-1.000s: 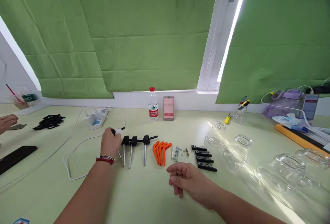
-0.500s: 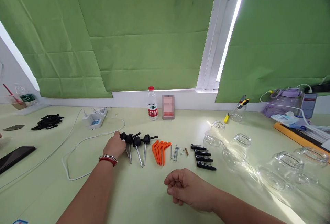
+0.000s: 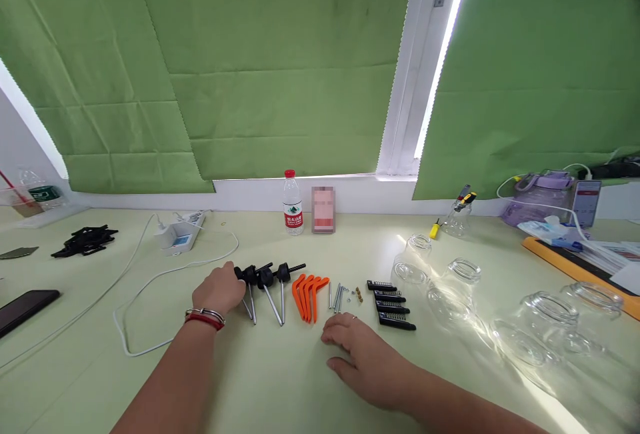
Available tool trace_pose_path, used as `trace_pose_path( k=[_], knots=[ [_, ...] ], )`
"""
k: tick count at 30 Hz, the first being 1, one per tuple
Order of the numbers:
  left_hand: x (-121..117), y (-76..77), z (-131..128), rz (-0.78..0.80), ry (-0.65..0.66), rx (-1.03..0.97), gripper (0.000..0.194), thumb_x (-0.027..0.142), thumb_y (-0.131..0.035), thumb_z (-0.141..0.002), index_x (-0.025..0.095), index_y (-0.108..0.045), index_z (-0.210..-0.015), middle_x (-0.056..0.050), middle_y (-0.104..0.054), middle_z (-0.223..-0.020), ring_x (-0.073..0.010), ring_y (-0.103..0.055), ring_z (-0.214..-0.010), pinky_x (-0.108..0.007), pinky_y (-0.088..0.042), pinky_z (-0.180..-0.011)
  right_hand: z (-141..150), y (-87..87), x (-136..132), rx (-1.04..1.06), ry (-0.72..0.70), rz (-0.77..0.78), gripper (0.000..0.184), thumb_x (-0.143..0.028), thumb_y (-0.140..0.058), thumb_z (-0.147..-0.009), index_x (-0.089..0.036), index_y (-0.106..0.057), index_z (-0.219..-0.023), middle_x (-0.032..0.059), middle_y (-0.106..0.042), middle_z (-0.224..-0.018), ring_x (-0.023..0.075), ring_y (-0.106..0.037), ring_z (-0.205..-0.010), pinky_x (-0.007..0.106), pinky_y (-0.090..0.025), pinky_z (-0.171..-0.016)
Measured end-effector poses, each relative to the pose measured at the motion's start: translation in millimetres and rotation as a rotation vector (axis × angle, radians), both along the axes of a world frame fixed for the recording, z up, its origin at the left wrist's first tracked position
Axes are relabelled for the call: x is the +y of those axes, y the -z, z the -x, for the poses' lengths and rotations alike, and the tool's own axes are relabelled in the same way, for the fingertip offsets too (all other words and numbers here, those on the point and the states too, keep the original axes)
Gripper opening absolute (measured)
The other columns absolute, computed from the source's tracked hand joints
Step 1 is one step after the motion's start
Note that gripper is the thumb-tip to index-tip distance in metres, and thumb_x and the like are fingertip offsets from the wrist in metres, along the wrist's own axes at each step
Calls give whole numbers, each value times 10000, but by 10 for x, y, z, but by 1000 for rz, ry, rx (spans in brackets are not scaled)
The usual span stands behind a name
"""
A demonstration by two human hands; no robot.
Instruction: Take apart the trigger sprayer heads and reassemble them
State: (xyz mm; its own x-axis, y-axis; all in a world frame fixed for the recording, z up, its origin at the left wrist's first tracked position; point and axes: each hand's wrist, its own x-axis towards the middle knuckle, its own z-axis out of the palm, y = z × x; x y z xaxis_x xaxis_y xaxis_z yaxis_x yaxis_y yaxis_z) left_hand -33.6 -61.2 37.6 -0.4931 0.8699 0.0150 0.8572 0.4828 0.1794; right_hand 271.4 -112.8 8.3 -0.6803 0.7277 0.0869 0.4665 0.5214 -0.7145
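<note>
My left hand (image 3: pixel 216 291), with bracelets at the wrist, rests on the table with its fingers curled against the leftmost of several black-headed metal pump stems (image 3: pixel 265 284). My right hand (image 3: pixel 363 354) lies flat on the table, fingers spread, holding nothing, just below a small group of screws (image 3: pixel 337 297). Between the stems and the screws lie orange plastic levers (image 3: pixel 309 294). Right of the screws sit black parts with springs (image 3: pixel 390 304) in a stack.
Several clear glass jars (image 3: pixel 463 274) lie at the right. A water bottle (image 3: pixel 293 204) stands by the window sill. A white cable (image 3: pixel 150 281) and power strip (image 3: pixel 180 235) lie at the left, with a phone (image 3: pixel 25 306) and black parts (image 3: pixel 83 241).
My left hand has pushed the black-headed stems rightward, bunching them closer together. My right hand has uncurled and gone down flat on the table. Another person's hand at far left has left view.
</note>
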Motion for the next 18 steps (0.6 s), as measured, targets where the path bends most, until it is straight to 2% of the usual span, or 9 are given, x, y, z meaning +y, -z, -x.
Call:
trace_pose_path(
  k=[2, 4, 7, 9, 12, 14, 16, 18],
  knots=[
    [-24, -38, -62, -36, 11, 52, 302, 274, -479, -717, 168, -556, -989, -188, -575, -1073, -381, -533, -1020, -444, -468, -703, 15, -38, -11, -57, -60, -83, 272, -214, -548, -781, -193, -624, -1041, 87, -568, -1150, 242, -479, -1083, 360, -379, -944],
    [-49, -69, -153, -122, 78, 120, 372, 262, -461, -745, 156, -528, -1094, -179, -529, -1151, -363, -466, -1116, -452, -439, -823, 28, -59, -16, -121, -104, -131, 260, -246, -545, -802, -187, -635, -1038, 97, -570, -1169, 254, -473, -1100, 378, -365, -958],
    [-116, -81, -364, -416, 333, 205, 471, 260, -427, -810, 109, -438, -1256, -179, -461, -1263, -315, -403, -1201, -437, -318, -1017, 18, -78, -5, -187, -165, -181, 365, -352, -556, -819, -186, -602, -1142, 115, -531, -1265, 284, -434, -1172, 417, -313, -1008],
    [-193, -56, -553, -554, 601, 122, 548, 313, -414, -862, 133, -307, -1368, -161, -371, -1377, -280, -320, -1290, -411, -263, -1076, -11, -100, 5, -218, -239, -191, 546, -462, -554, -812, -179, -507, -1277, 135, -428, -1383, 313, -354, -1261, 444, -240, -1060],
    [-345, 28, -858, -521, 1069, -25, 655, 342, -457, -872, 211, -158, -1440, -139, -186, -1498, -276, -227, -1356, -420, -279, -1074, -56, -135, -1, -220, -391, -197, 746, -571, -496, -810, -174, -311, -1414, 144, -266, -1480, 333, -210, -1350, 472, -122, -1106],
    [-445, 90, -1045, -451, 1374, -82, 778, 439, -530, -827, 233, -113, -1451, -150, -117, -1518, -313, -182, -1371, -464, -253, -1077, -65, -130, -28, -193, -470, -218, 718, -550, -478, -825, -208, -282, -1426, 115, -272, -1483, 319, -197, -1360, 469, -117, -1108],
    [-531, 134, -1200, -371, 1567, -127, 861, 525, -557, -781, 225, -113, -1455, -164, -86, -1521, -340, -168, -1370, -504, -204, -1084, -53, -88, -62, -173, -491, -230, 647, -483, -495, -828, -240, -332, -1405, 85, -318, -1468, 309, -246, -1344, 453, -168, -1097],
    [-594, 154, -1316, -258, 1684, -178, 874, 574, -553, -755, 217, -165, -1451, -155, -99, -1518, -354, -183, -1362, -514, -169, -1091, -31, -23, -87, -179, -458, -215, 587, -416, -530, -803, -266, -417, -1359, 53, -373, -1442, 301, -313, -1314, 428, -219, -1084]
  ],
)
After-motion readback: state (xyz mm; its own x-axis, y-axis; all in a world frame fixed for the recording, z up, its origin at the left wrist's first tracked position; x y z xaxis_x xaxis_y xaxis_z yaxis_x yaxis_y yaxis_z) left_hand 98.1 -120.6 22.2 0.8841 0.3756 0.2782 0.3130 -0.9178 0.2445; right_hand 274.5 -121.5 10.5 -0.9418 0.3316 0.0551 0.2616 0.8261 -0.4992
